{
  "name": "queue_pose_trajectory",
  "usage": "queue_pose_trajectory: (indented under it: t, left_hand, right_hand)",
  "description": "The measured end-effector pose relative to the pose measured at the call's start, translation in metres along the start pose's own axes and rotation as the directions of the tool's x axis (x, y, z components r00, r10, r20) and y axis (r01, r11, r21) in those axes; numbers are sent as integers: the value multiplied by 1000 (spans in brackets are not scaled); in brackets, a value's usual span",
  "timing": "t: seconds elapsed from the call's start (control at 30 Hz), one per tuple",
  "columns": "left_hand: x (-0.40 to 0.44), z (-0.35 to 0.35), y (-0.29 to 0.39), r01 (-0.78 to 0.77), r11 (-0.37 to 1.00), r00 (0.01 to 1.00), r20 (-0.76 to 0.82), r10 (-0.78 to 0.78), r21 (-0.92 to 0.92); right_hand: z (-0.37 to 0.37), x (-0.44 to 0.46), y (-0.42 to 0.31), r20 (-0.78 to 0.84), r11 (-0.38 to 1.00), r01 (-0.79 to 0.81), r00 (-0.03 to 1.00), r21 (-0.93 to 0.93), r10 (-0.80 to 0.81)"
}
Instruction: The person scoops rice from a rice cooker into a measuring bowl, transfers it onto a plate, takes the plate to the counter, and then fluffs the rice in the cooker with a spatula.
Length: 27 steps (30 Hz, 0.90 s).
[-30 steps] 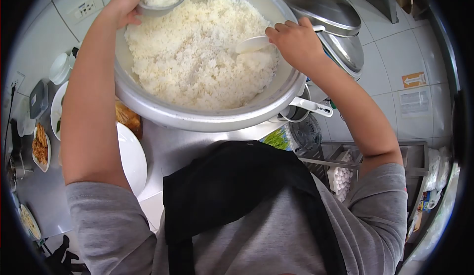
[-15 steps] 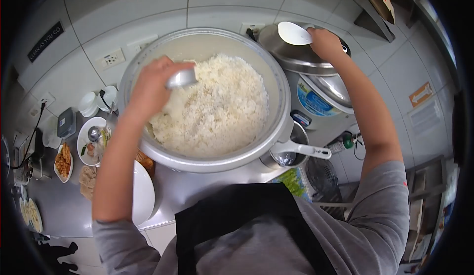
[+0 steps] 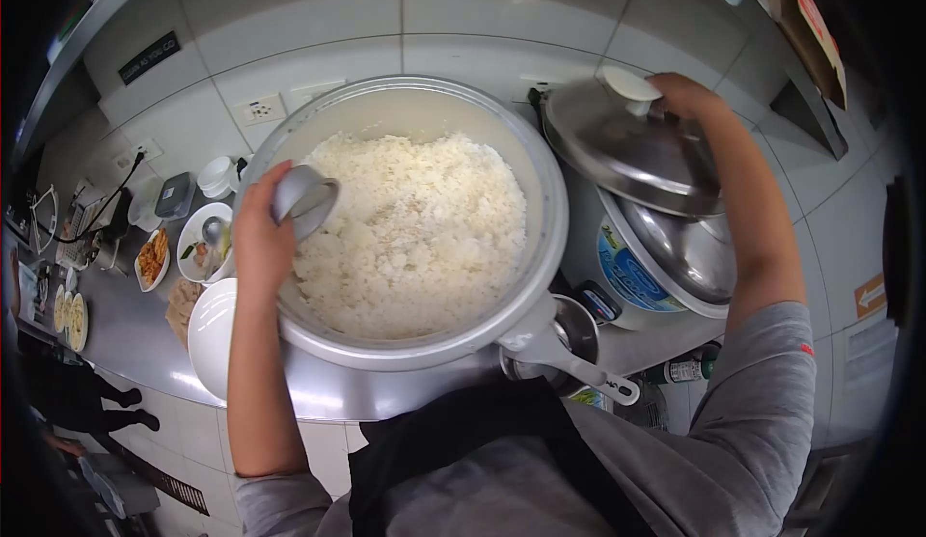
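Observation:
My left hand (image 3: 265,233) is wrapped round a small metal cup (image 3: 307,201) at the left inner side of a large rice pot (image 3: 555,238). The cup is tilted, its mouth facing right, and I cannot see what is in it. White cooked rice (image 3: 415,233) is heaped in the pot. To the upper right, my right hand (image 3: 687,98) is closed on a white scoop (image 3: 629,85), just above a domed metal lid (image 3: 617,146); its handle is mostly hidden by my fingers.
Right of the pot, a white tub (image 3: 632,267) stands under a second metal lid (image 3: 680,247). A metal saucepan (image 3: 576,330) sits below it. At left are a white plate (image 3: 212,339), a bowl with a ladle (image 3: 214,233) and a dish of orange food (image 3: 152,259). Another person's dark-clothed legs (image 3: 77,397) show lower left.
The view has shifted. My left hand has moved the metal cup from over the rice to the pot's left side and turned its mouth rightward. My right hand remains by the lid with the scoop.

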<state>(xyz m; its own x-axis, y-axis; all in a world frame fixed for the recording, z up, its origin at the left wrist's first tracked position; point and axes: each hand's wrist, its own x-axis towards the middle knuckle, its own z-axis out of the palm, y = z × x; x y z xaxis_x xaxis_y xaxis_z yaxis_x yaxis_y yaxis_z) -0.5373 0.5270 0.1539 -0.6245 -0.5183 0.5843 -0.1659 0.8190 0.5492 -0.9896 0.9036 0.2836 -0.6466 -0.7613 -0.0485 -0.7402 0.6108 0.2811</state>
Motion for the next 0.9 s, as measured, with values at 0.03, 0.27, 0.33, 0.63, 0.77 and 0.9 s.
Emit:
queue_pose_trajectory:
  t: [0.03,0.27,0.33,0.63,0.77,0.9]
  left_hand:
    - [0,0,-1,-9,1000,1000,11,9,-4]
    - [4,2,-3,175,983,983,43,-178,51]
    - [5,3,-1,129,990,990,51,-132,56]
    - [15,5,-57,144,984,983,96,-154,105]
    - [15,3,-46,115,987,988,90,-126,110]
    - [8,-3,-37,36,988,999,-36,-31,150]
  right_hand:
    - [-5,-6,8,5,1000,-13,1000,6,13]
    - [-36,-95,81,-249,992,63,968,107,-35]
    - [-39,-127,101,-305,999,-12,952,35,22]
    - [-60,-310,128,-302,777,-607,782,-168,546]
    - [-19,-380,168,-292,811,-563,811,-157,507]
    - [14,-422,178,-249,784,-620,762,-19,597]
